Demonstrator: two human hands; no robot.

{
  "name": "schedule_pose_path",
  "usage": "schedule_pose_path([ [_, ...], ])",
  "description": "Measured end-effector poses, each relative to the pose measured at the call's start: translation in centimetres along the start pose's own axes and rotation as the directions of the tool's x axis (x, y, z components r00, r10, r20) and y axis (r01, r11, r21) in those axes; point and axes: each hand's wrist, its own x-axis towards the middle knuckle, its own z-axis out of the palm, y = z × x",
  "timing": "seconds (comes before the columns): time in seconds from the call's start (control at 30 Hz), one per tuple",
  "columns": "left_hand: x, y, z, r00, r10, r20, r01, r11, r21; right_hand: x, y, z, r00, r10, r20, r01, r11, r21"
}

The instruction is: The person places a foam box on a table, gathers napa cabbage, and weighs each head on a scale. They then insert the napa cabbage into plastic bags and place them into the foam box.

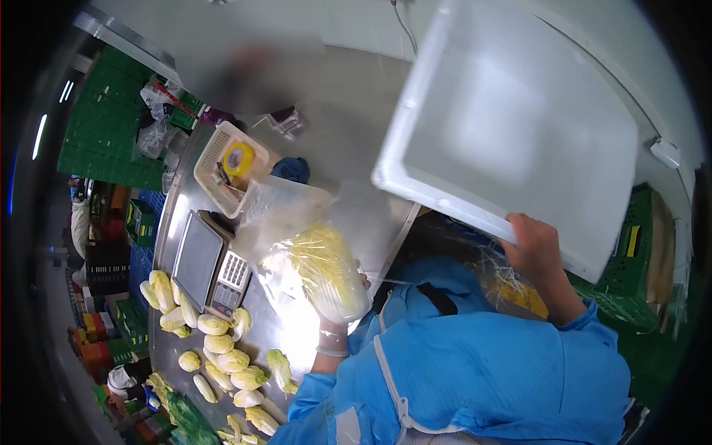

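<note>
A napa cabbage (326, 271) in a clear plastic bag rests in my left hand (334, 334). That hand is closed round its base and mostly hidden beneath it. The loose end of the bag spreads toward the scale. My right hand (535, 248) grips the rim of a large white plastic tub (512, 111), which is tilted up with its inside facing me. Several loose small pale-yellow cabbages (232, 361) lie on the metal table (263, 293), near my left forearm.
A digital scale (200, 259) with a keypad stands on the table. Beyond it, a cream basket (215, 159) holds a roll of yellow tape (238, 159). A dark blue bundle (291, 170) lies beside the basket. Green crates (627, 271) stand at the right, partly behind the tub.
</note>
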Motion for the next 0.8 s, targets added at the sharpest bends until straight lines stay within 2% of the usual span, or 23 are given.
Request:
schedule_pose_path([
  [0.03, 0.0, 0.0, 0.1, 1.000, 0.010, 0.004, -0.010, 1.000, 0.008, 1.5, -0.8, 0.1, 0.999, -0.051, -0.001, 0.051, 0.997, 0.054],
  [0.1, -0.2, 0.3, -0.9, 0.999, 0.019, 0.033, -0.019, 1.000, 0.001, 4.5, -2.0, 2.1, 0.984, -0.150, 0.091, 0.142, 0.985, 0.096],
  [0.17, -0.2, 0.3, 1.3, 0.995, 0.101, -0.001, -0.100, 0.991, 0.085, 7.5, -4.2, 4.8, 0.960, -0.226, 0.166, 0.216, 0.974, 0.071],
  [0.3, -0.6, 1.2, 3.8, 0.974, 0.221, 0.042, -0.225, 0.952, 0.209, 12.7, -7.2, 9.1, 0.899, -0.182, 0.398, 0.186, 0.982, 0.030],
  [0.33, -0.5, 1.6, 4.2, 0.956, 0.288, -0.053, -0.259, 0.915, 0.310, 13.4, -7.8, 9.3, 0.869, -0.165, 0.466, 0.173, 0.985, 0.026],
  [0.4, -0.1, 2.3, 4.7, 0.871, 0.440, -0.219, -0.287, 0.816, 0.501, 14.0, -8.5, 8.6, 0.915, -0.372, 0.160, 0.321, 0.907, 0.271],
  [0.43, 0.6, 2.1, 5.5, 0.856, 0.471, -0.214, -0.271, 0.761, 0.590, 14.0, -8.9, 7.9, 0.900, -0.436, -0.009, 0.408, 0.836, 0.366],
  [0.47, 1.8, 1.7, 7.0, 0.841, 0.499, -0.207, -0.250, 0.699, 0.670, 14.1, -9.6, 6.8, 0.911, -0.372, 0.179, 0.187, 0.759, 0.624],
  [0.5, 3.3, 1.0, 9.0, 0.825, 0.528, -0.199, -0.225, 0.632, 0.742, 14.3, -10.7, 5.5, 0.860, -0.350, 0.372, -0.089, 0.616, 0.783],
  [0.53, 4.7, -0.2, 12.2, 0.824, 0.538, -0.181, -0.207, 0.582, 0.787, 14.3, -11.5, 4.9, 0.754, -0.369, 0.543, -0.382, 0.426, 0.820],
  [0.57, 6.0, -0.9, 12.5, 0.843, 0.536, -0.047, -0.268, 0.493, 0.828, 14.0, -12.2, 5.1, 0.786, -0.341, 0.515, -0.374, 0.402, 0.836],
  [0.6, 7.3, -0.9, 11.5, 0.844, 0.530, 0.084, -0.279, 0.301, 0.912, 14.5, -11.8, 5.9, 0.857, -0.269, 0.440, -0.326, 0.380, 0.866],
  [0.67, 8.7, -1.4, 14.8, 0.879, 0.398, 0.263, -0.428, 0.416, 0.802, 16.6, -9.9, 7.7, 0.956, -0.116, 0.271, -0.217, 0.348, 0.912],
  [0.7, 8.9, -1.1, 16.0, 0.864, 0.396, 0.311, -0.457, 0.358, 0.814, 17.9, -9.0, 5.3, 0.912, -0.073, 0.405, -0.391, 0.151, 0.908],
  [0.77, 9.2, -0.4, 17.4, 0.833, 0.385, 0.397, -0.506, 0.239, 0.829, 20.4, -5.6, 6.3, 0.888, -0.018, 0.460, -0.458, -0.143, 0.878],
  [0.8, 9.4, -0.2, 16.6, 0.813, 0.380, 0.442, -0.450, -0.074, 0.890, 21.4, -4.3, 6.8, 0.869, 0.036, 0.493, -0.474, -0.220, 0.853],
])
